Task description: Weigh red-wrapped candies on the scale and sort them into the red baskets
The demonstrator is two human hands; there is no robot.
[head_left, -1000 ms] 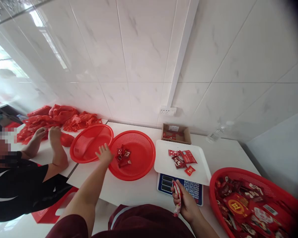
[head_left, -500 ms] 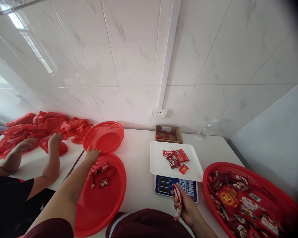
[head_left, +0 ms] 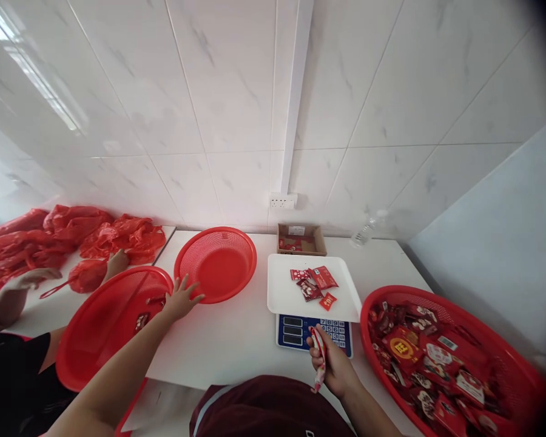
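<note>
Fingers spread, my left hand (head_left: pixel 182 300) is between two red baskets, at the near left rim of the round empty one (head_left: pixel 218 261) and beside the right edge of the tilted one (head_left: pixel 113 315), which holds a few packets. My right hand (head_left: pixel 330 364) is closed round a red and white wrapped candy (head_left: pixel 319 358), in front of the scale's keypad. Four red packets lie on the white tray (head_left: pixel 282 297) of the blue scale (head_left: pixel 293 332). At the right a large red basket (head_left: pixel 373 352) is full of red packets.
Red plastic bags (head_left: pixel 77 224) are heaped at the left, where another person's hands (head_left: pixel 31 279) reach in. A small cardboard box (head_left: pixel 316 243) and a clear bottle (head_left: pixel 364 233) stand by the wall.
The basket with a few packets has moved left and is tilted. The round empty basket has shifted right. My left hand has opened wider beside it. My right hand still holds the candy.
</note>
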